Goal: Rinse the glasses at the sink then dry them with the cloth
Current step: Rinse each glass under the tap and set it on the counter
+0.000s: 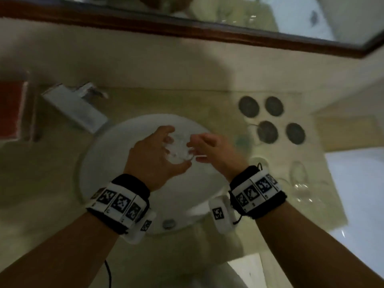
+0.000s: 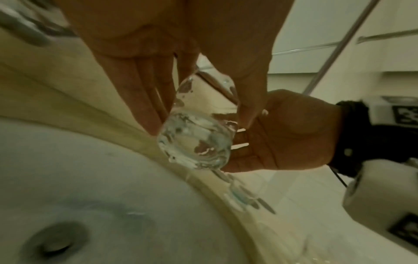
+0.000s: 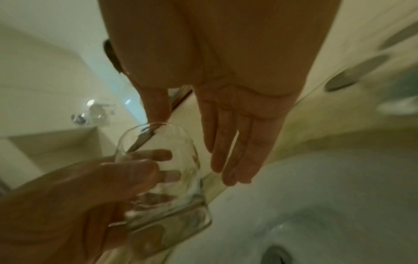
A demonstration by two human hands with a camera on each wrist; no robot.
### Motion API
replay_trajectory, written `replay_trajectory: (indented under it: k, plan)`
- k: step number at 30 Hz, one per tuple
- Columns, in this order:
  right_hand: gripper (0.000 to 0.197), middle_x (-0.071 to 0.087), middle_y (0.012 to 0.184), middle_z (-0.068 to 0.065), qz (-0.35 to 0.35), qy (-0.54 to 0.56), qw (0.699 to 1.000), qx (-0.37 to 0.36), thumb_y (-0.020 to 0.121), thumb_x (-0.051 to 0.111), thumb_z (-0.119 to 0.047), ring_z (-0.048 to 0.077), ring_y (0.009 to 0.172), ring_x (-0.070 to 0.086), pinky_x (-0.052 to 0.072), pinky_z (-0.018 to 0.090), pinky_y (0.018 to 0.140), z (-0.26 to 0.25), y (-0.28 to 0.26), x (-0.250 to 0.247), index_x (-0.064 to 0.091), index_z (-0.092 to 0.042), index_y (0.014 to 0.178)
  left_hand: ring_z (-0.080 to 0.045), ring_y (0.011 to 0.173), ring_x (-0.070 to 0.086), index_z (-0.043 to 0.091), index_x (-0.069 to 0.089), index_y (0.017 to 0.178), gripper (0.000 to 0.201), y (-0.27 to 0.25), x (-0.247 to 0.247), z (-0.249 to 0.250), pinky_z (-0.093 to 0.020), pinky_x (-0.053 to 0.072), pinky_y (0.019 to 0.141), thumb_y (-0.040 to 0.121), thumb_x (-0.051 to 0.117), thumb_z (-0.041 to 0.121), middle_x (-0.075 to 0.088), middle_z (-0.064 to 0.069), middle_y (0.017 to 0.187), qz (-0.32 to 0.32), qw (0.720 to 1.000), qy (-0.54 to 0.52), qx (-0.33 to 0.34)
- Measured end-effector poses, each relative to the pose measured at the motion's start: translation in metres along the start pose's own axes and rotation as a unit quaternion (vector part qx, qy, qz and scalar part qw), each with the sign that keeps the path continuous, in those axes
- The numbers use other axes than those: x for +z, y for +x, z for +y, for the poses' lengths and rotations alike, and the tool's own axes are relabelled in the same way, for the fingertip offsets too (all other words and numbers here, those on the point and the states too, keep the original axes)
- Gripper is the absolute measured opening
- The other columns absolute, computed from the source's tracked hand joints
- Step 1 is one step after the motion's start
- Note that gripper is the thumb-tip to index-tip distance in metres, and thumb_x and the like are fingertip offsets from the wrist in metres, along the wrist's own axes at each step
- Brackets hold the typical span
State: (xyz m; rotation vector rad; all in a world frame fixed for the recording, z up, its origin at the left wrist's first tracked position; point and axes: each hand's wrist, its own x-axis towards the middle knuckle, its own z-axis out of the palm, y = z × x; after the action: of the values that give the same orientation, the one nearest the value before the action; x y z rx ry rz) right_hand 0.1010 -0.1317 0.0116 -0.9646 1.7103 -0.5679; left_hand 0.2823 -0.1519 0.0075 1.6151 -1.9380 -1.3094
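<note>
The tabletop (image 1: pixel 52 183) spreads pale and marbled on all sides of my grip, and beyond it a mirror (image 1: pixel 270 15) in a dark wooden frame runs along the wall. Directly under my hands sits the round white sink (image 1: pixel 99 163), its drain (image 1: pixel 169 223) nearer to me than the grip. Beyond and to the left of the grip stands the blocky chrome tap (image 1: pixel 76 109), with something red (image 1: pixel 10 109) further left at the edge. To the right of the grip four dark round coasters (image 1: pixel 271 119) lie on the tabletop, and nearer to me on that side stand more clear glasses (image 1: pixel 299 177), blurred. On both wrists I wear black bands with white blocks carrying black-and-white square marker patterns; beneath them small characters are printed, too blurred to read. I can make out no brand or label anywhere.

My left hand (image 1: pixel 153 156) has the grip: fingers and thumb curl round a clear glass (image 1: pixel 179 150), tilted over the sink bowl, wet, with water streaking inside it and dripping from it. My right hand (image 1: pixel 212 150) is just beside it, on its right; in the right wrist view its fingers (image 3: pixel 233 148) hang straight and relaxed next to the glass rim, grasping nothing. Whether the thumb touches the rim, I cannot tell.
</note>
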Motion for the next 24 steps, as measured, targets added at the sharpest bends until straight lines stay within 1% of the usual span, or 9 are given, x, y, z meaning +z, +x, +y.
replay_trajectory:
  k: [3, 6, 12, 14, 15, 17, 18, 21, 24]
  plan:
    - [0.056, 0.073, 0.111, -0.006, 0.052, 0.006, 0.998, -0.040, 0.080, 0.073, -0.054, 0.009, 0.100, 0.071, 0.058, 0.041, 0.093, 0.003, -0.051, -0.042, 0.066, -0.018, 0.123, -0.006, 0.088, 0.069, 0.036, 0.050, 0.129, 0.086, -0.002, 0.019, 0.050, -0.038, 0.061, 0.077, 0.056, 0.089, 0.057, 0.066, 0.015, 0.111, -0.011, 0.997, -0.011, 0.075]
    - [0.068, 0.070, 0.116, -0.007, 0.106, -0.002, 0.992, -0.063, 0.073, 0.085, -0.037, 0.006, 0.101, 0.070, 0.059, 0.034, 0.092, 0.011, -0.085, -0.079, 0.059, -0.016, 0.132, -0.010, 0.090, 0.069, 0.031, 0.051, 0.132, 0.085, -0.003, 0.042, 0.091, -0.040, 0.061, 0.078, 0.058, 0.089, 0.051, 0.067, 0.011, 0.115, -0.024, 0.989, -0.013, 0.143]
    - [0.066, 0.069, 0.114, -0.007, 0.209, 0.059, 0.972, -0.091, 0.066, 0.090, -0.029, 0.009, 0.101, 0.069, 0.060, 0.036, 0.089, 0.046, -0.136, -0.164, 0.061, -0.020, 0.124, -0.018, 0.093, 0.070, 0.021, 0.051, 0.132, 0.081, -0.007, 0.117, 0.175, -0.040, 0.060, 0.078, 0.065, 0.089, 0.046, 0.069, 0.003, 0.116, -0.041, 0.964, 0.007, 0.263]
    - [0.065, 0.068, 0.113, -0.007, 0.227, 0.071, 0.967, -0.095, 0.060, 0.091, -0.030, 0.010, 0.101, 0.069, 0.061, 0.038, 0.087, 0.065, -0.143, -0.191, 0.062, -0.023, 0.118, -0.015, 0.092, 0.069, 0.020, 0.051, 0.129, 0.076, -0.002, 0.149, 0.195, -0.032, 0.060, 0.077, 0.067, 0.089, 0.045, 0.069, 0.004, 0.114, -0.048, 0.955, 0.022, 0.293]
    - [0.065, 0.068, 0.113, -0.008, 0.228, 0.068, 0.966, -0.097, 0.059, 0.091, -0.032, 0.010, 0.101, 0.069, 0.061, 0.038, 0.086, 0.075, -0.143, -0.205, 0.061, -0.024, 0.116, -0.012, 0.094, 0.068, 0.020, 0.050, 0.128, 0.075, 0.001, 0.165, 0.203, -0.023, 0.058, 0.078, 0.068, 0.090, 0.042, 0.068, 0.005, 0.115, -0.053, 0.951, 0.027, 0.302]
    - [0.069, 0.066, 0.114, -0.010, 0.222, 0.048, 0.969, -0.095, 0.057, 0.091, -0.035, 0.010, 0.102, 0.068, 0.061, 0.039, 0.086, 0.097, -0.139, -0.231, 0.058, -0.027, 0.117, -0.011, 0.101, 0.065, 0.018, 0.048, 0.131, 0.079, 0.008, 0.197, 0.215, -0.010, 0.051, 0.082, 0.068, 0.092, 0.035, 0.065, 0.002, 0.120, -0.068, 0.951, 0.039, 0.297]
    - [0.074, 0.065, 0.114, -0.011, 0.215, 0.029, 0.972, -0.093, 0.056, 0.090, -0.039, 0.009, 0.102, 0.067, 0.061, 0.038, 0.086, 0.108, -0.135, -0.245, 0.056, -0.028, 0.121, -0.012, 0.104, 0.064, 0.017, 0.046, 0.133, 0.081, 0.011, 0.213, 0.220, -0.013, 0.051, 0.084, 0.068, 0.092, 0.034, 0.064, 0.000, 0.123, -0.077, 0.953, 0.049, 0.289]
    - [0.089, 0.066, 0.116, -0.009, 0.183, -0.073, 0.975, -0.105, 0.052, 0.083, -0.056, 0.012, 0.102, 0.066, 0.059, 0.039, 0.088, 0.133, -0.118, -0.286, 0.053, -0.029, 0.131, -0.016, 0.109, 0.063, 0.023, 0.041, 0.137, 0.084, 0.023, 0.251, 0.233, -0.032, 0.057, 0.089, 0.069, 0.091, 0.029, 0.061, 0.002, 0.128, -0.100, 0.962, 0.062, 0.247]
    - [0.086, 0.068, 0.115, -0.004, 0.146, -0.161, 0.969, -0.114, 0.052, 0.085, -0.053, 0.016, 0.102, 0.067, 0.056, 0.038, 0.090, 0.150, -0.095, -0.320, 0.059, -0.023, 0.128, -0.017, 0.113, 0.062, 0.029, 0.038, 0.137, 0.087, 0.035, 0.276, 0.240, -0.040, 0.056, 0.095, 0.069, 0.091, 0.024, 0.058, 0.004, 0.132, -0.124, 0.974, 0.047, 0.183]
